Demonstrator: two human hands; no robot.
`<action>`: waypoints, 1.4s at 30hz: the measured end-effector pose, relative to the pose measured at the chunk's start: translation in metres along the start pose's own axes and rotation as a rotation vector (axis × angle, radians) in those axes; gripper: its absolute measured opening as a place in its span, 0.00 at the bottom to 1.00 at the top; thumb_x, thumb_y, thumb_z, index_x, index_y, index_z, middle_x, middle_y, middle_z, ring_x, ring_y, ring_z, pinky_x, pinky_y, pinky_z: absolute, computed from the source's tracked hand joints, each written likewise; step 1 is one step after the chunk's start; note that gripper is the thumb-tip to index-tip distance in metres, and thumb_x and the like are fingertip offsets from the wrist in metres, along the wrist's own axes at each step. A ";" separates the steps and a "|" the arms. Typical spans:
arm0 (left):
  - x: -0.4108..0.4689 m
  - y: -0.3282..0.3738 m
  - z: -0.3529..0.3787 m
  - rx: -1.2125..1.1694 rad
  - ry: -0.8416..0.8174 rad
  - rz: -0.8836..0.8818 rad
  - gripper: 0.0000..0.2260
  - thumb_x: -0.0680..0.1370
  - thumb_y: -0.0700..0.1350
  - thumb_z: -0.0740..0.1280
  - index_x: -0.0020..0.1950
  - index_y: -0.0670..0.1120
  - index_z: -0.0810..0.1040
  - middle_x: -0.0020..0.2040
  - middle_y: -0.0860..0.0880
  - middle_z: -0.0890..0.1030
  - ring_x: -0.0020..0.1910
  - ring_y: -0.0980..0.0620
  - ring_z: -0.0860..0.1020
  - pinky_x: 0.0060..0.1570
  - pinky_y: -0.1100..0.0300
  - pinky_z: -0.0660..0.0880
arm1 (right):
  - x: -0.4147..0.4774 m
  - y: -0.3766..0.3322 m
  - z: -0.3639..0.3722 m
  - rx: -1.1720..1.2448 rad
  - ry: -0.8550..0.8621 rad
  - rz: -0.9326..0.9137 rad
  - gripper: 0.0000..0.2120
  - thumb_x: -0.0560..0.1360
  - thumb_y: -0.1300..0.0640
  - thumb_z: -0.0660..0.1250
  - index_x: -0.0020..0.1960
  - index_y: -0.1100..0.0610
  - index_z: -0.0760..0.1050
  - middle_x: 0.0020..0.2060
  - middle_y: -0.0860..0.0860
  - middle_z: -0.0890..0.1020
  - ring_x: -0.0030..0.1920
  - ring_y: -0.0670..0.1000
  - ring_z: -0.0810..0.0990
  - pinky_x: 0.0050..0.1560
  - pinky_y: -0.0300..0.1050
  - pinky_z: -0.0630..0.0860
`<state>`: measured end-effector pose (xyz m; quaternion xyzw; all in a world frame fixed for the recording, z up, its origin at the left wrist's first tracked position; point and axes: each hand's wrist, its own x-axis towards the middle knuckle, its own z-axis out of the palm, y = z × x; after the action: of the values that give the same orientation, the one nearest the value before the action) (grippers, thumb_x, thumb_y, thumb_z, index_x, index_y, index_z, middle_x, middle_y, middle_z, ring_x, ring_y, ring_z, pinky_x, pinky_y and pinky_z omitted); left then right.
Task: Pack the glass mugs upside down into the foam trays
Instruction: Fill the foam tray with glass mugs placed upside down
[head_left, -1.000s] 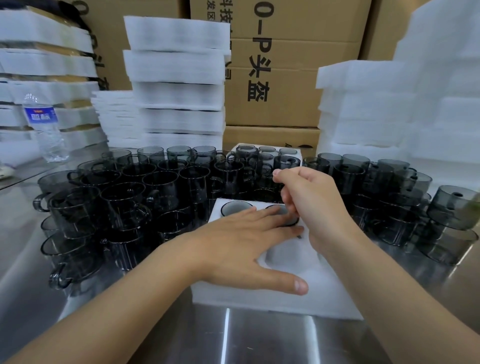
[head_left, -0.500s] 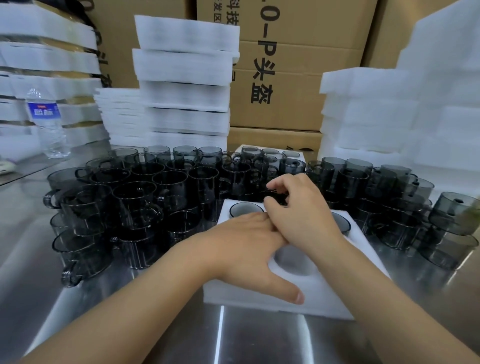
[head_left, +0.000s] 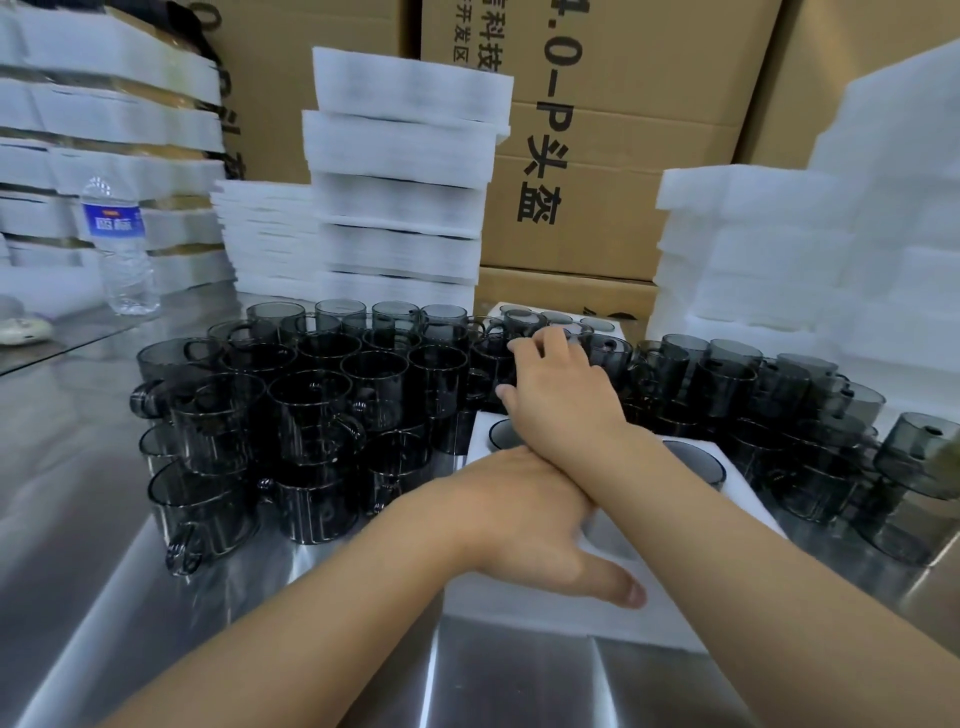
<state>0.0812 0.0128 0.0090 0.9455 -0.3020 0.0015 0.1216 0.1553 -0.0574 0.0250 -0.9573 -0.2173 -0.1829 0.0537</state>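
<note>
Two smoky grey glass mugs (head_left: 693, 460) sit inverted in the white foam tray (head_left: 561, 612) under the flat, open left hand (head_left: 524, 519), while the right hand (head_left: 561, 395) curls among loose mugs (head_left: 322, 405) beyond, grip uncertain, probably fetching the next to invert and seat.

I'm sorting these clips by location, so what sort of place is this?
Most likely a packing station in a warehouse or small factory: tall stacks of white foam trays, big printed cardboard cartons behind them, and dozens of identical smoky glass mugs crowded on a steel table.
</note>
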 end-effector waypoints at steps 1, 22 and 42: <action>0.000 0.000 0.000 -0.010 0.005 0.005 0.25 0.72 0.65 0.66 0.63 0.52 0.70 0.63 0.52 0.75 0.59 0.53 0.70 0.54 0.63 0.62 | 0.004 0.000 0.002 -0.007 -0.008 0.006 0.22 0.81 0.49 0.57 0.72 0.56 0.60 0.68 0.57 0.61 0.66 0.60 0.64 0.60 0.55 0.65; 0.001 0.000 0.002 -0.007 -0.006 0.022 0.33 0.72 0.65 0.66 0.73 0.53 0.63 0.73 0.53 0.66 0.70 0.53 0.63 0.69 0.60 0.59 | 0.014 0.008 0.009 0.057 0.077 0.018 0.14 0.81 0.53 0.58 0.63 0.60 0.67 0.64 0.58 0.65 0.62 0.59 0.67 0.51 0.51 0.72; 0.013 -0.019 -0.008 -0.924 0.334 -0.189 0.13 0.73 0.65 0.61 0.55 0.66 0.76 0.52 0.70 0.79 0.55 0.74 0.74 0.56 0.66 0.67 | -0.043 0.053 -0.008 0.689 0.395 0.055 0.04 0.76 0.57 0.66 0.46 0.54 0.70 0.53 0.46 0.66 0.46 0.45 0.74 0.52 0.39 0.74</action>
<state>0.1032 0.0227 0.0138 0.8029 -0.1607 0.0082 0.5740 0.1393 -0.1235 0.0153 -0.8350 -0.2259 -0.2783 0.4175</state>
